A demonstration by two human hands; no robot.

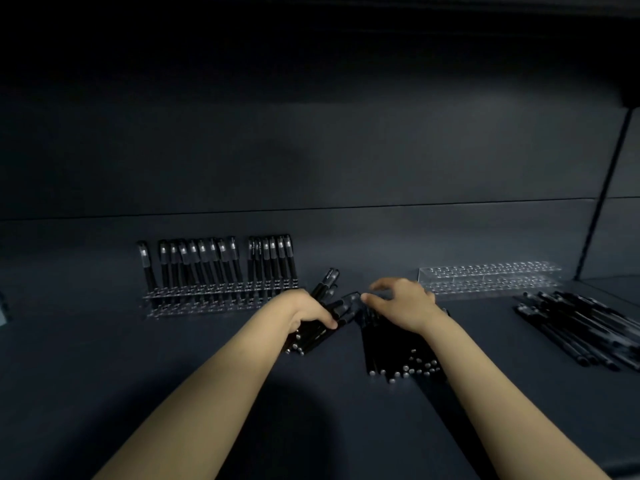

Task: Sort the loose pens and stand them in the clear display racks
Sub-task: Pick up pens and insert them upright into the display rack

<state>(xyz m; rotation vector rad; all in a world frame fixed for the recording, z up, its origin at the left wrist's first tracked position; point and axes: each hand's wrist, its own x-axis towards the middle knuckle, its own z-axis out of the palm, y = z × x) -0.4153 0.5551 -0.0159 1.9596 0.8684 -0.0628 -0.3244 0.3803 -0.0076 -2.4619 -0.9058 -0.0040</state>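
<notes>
My left hand [306, 311] is shut on a bundle of black pens [325, 306] that fans out up and to the right. My right hand [403, 303] hovers over a loose pile of black pens [391, 358] lying on the dark shelf, its fingers spread and touching the top of the pile near the bundle's caps. A clear rack [207, 299] at the left holds several black pens standing upright. A second clear rack [491, 278] at the right stands with nothing in its holes.
Another heap of loose black pens [581, 327] lies at the far right of the dark shelf [138, 358]. A dark back wall rises behind the racks. A slanted metal upright [602, 195] stands at the right edge.
</notes>
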